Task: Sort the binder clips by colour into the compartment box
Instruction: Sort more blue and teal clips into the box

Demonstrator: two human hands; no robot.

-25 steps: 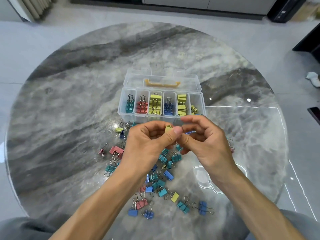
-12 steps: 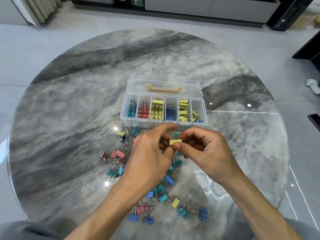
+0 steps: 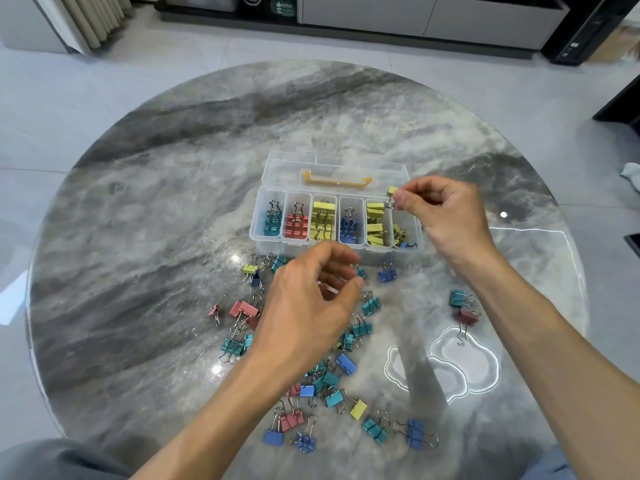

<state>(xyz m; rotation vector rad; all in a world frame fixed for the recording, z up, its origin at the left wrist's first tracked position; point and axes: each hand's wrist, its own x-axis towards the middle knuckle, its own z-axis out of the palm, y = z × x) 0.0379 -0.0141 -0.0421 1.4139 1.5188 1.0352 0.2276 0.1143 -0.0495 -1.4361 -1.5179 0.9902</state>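
My right hand [image 3: 446,216] pinches a small yellow clip [image 3: 392,192] by its wire handle, above the far right end of the compartment box [image 3: 337,251]. My left hand [image 3: 311,306] hovers with loosely curled fingers, holding nothing, just in front of the box over the loose clips [image 3: 346,363] scattered on the surface [image 3: 145,271].

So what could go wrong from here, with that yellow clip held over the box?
The right hand pinches the yellow clip only by its wire handle, so it might slip and fall into the wrong slot. The end compartment below already seems to hold a blue clip among yellow ones, so colours could get mixed. The left hand, hanging over the loose clips, might knock some about.
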